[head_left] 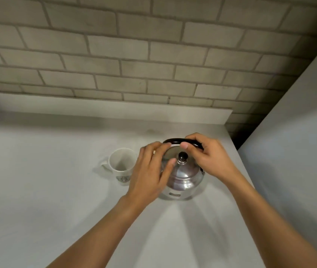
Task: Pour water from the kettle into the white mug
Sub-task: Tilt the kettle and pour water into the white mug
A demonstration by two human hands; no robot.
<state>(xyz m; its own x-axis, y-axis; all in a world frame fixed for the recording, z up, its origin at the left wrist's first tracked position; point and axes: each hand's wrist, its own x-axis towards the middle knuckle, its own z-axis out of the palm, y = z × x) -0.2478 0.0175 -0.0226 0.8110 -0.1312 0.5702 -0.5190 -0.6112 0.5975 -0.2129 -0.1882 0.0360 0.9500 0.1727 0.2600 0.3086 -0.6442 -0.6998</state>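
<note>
Two bare forearms in view, no sleeves anywhere up to the frame edge. Left hand [150,171] sits at about 11 o'clock from its forearm, which enters from 6 o'clock. Right hand [210,157] sits at about 10 o'clock from its forearm, which enters from 5 o'clock. No watch, ring, band or glove on either wrist or on any finger that shows (the far sides of both hands are hidden). Nails short and unpainted where visible: the right thumb's nail shows clearest. Forearms slim, smooth, with no marks or tattoos on the upper faces. Some motion blur softens the finger edges.
</note>
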